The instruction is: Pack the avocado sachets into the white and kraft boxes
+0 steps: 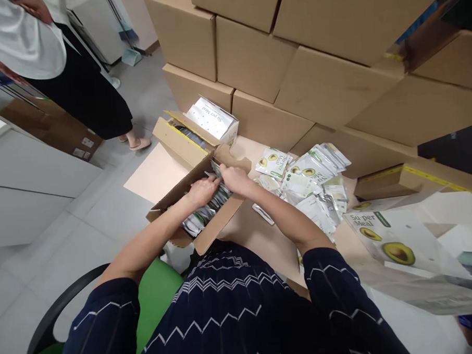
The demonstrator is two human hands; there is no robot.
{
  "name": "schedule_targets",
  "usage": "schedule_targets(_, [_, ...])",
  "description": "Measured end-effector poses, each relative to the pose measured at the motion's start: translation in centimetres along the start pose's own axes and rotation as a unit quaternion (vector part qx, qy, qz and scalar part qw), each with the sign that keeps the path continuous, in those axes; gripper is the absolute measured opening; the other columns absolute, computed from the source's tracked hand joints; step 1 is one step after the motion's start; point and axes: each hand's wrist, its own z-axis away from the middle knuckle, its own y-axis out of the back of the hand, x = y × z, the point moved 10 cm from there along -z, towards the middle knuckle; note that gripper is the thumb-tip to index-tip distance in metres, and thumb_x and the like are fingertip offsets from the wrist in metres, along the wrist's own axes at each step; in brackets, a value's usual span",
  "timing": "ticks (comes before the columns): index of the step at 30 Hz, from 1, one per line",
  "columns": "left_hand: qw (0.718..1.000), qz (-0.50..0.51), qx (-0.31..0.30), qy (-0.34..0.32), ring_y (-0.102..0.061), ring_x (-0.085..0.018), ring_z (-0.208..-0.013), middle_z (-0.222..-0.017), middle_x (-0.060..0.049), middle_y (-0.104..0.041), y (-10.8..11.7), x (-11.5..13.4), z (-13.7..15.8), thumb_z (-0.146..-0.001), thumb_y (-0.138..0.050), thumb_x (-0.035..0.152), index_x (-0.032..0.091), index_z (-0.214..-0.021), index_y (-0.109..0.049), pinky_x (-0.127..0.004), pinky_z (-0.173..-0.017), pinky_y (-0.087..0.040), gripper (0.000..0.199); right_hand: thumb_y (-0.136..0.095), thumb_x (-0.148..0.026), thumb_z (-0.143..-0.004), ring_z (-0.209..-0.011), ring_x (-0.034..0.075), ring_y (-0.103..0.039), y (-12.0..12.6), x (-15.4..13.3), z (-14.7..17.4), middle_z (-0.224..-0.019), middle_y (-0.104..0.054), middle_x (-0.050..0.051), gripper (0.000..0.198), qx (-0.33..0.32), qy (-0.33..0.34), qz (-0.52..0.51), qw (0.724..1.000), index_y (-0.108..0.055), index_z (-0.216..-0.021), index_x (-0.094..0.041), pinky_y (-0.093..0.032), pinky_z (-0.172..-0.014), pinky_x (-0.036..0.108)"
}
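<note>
An open brown cardboard box [216,222], lying lengthwise before me, is packed with a row of silvery sachets [201,218] standing on edge. My left hand [203,192] is inside it, fingers bent and closed over the tops of the sachets. Close beside it, at the box's far end, my right hand [234,179] is closed with its fingers curled down on the sachets there. The fingertips of both hands are partly hidden among the packets. To the right lies a loose pile of white and silver avocado-print sachets [308,176].
Behind the table rises a wall of stacked cartons [254,61]. Another open carton [183,143] and a white printed box [212,120] stand beyond my box. On the right is a large open avocado-print box [395,238]. A person [79,90] stands at upper left.
</note>
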Motion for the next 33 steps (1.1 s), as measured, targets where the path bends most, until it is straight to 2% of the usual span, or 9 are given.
schedule_targets(8, [1.0,-0.003,-0.023,-0.019,-0.071,-0.028,-0.097,-0.097,-0.02,-0.073,-0.1,0.8,-1.8,-0.092,-0.04,0.007,0.007,-0.1,-0.073,-0.036,-0.082,-0.055,0.034,-0.051,-0.021,-0.098,-0.109,0.026,-0.07,-1.1,-0.3,-2.5,-0.122,-0.072,0.018,0.029,-0.069,0.067,-0.051,0.994,-0.062,-0.122,-0.011,-0.053,-0.086,0.029])
schedule_targets(15, [0.999,0.004,-0.013,-0.04,-0.071,-0.025,-0.103,-0.112,-0.014,-0.073,0.8,0.6,-0.4,-0.092,-0.044,0.007,0.016,-0.112,-0.072,-0.034,-0.086,-0.056,0.036,-0.055,-0.009,-0.093,-0.116,0.031,-0.069,-3.0,-0.3,-2.6,-0.124,-0.07,0.023,0.031,-0.101,0.028,-0.003,0.995,-0.068,-0.121,-0.006,-0.053,-0.091,0.031])
schedule_targets(19, [0.994,0.082,0.071,-0.026,-0.068,-0.023,-0.113,-0.14,-0.008,-0.063,3.9,-1.0,5.0,-0.097,-0.047,0.022,0.025,-0.13,-0.065,-0.034,-0.094,-0.055,0.037,-0.063,-0.023,-0.094,-0.112,0.029,-0.07,-1.9,-0.1,-1.5,-0.122,-0.072,0.018,0.032,-0.091,0.061,-0.054,0.992,-0.068,-0.122,-0.01,-0.054,-0.09,0.029])
schedule_targets(21, [0.972,0.147,0.179,0.038,-0.066,-0.023,-0.117,-0.139,-0.007,-0.063,6.3,-3.2,10.1,-0.101,-0.043,0.032,0.025,-0.131,-0.064,-0.034,-0.096,-0.054,0.037,-0.059,-0.033,-0.097,-0.101,0.023,-0.073,0.4,1.3,-0.6,-0.116,-0.075,0.012,0.031,-0.033,0.077,-0.181,0.98,-0.069,-0.12,-0.014,-0.055,-0.085,0.027])
schedule_targets(23, [0.929,0.203,0.278,0.135,-0.067,-0.022,-0.11,-0.129,-0.006,-0.068,7.0,-6.1,16.3,-0.101,-0.045,0.04,0.026,-0.128,-0.065,-0.034,-0.094,-0.054,0.037,-0.051,-0.039,-0.1,-0.081,0.016,-0.073,3.1,5.3,0.2,-0.107,-0.076,0.008,0.032,0.073,0.046,-0.342,0.936,-0.07,-0.114,-0.017,-0.055,-0.072,0.024])
schedule_targets(25, [0.883,0.249,0.321,0.235,-0.068,-0.017,-0.088,-0.112,-0.004,-0.072,5.3,-8.7,21.8,-0.098,-0.052,0.045,0.027,-0.122,-0.069,-0.031,-0.081,-0.055,0.034,-0.049,-0.04,-0.098,-0.063,0.011,-0.067,4.7,10.8,1.0,-0.095,-0.075,0.006,0.033,0.193,-0.025,-0.439,0.877,-0.07,-0.105,-0.016,-0.051,-0.059,0.02])
schedule_targets(27, [0.838,0.278,0.336,0.328,-0.063,-0.014,-0.074,-0.106,-0.004,-0.07,2.2,-10.8,25.7,-0.092,-0.058,0.051,0.027,-0.122,-0.069,-0.03,-0.072,-0.054,0.039,-0.056,-0.039,-0.093,-0.055,0.009,-0.061,5.0,15.1,1.5,-0.084,-0.073,0.004,0.028,0.27,-0.078,-0.461,0.842,-0.071,-0.094,-0.014,-0.047,-0.053,0.019])
schedule_targets(30, [0.774,0.402,0.322,0.368,-0.06,-0.011,-0.069,-0.119,-0.007,-0.065,-2.9,-12.6,26.5,-0.082,-0.067,0.059,0.025,-0.136,-0.06,-0.029,-0.066,-0.054,0.063,-0.062,-0.031,-0.086,-0.055,0.01,-0.059,3.3,16.6,0.5,-0.079,-0.072,0.004,0.023,0.25,-0.101,-0.452,0.85,-0.074,-0.092,-0.013,-0.048,-0.055,0.02])
schedule_targets(33, [0.75,0.481,0.305,0.337,-0.062,-0.012,-0.073,-0.124,-0.009,-0.064,-5.1,-13.2,24.0,-0.077,-0.07,0.061,0.024,-0.139,-0.058,-0.029,-0.066,-0.054,0.073,-0.062,-0.026,-0.085,-0.068,0.011,-0.064,1.9,13.1,-0.7,-0.094,-0.076,0.006,0.027,0.172,-0.032,-0.444,0.879,-0.078,-0.104,-0.015,-0.052,-0.068,0.022])
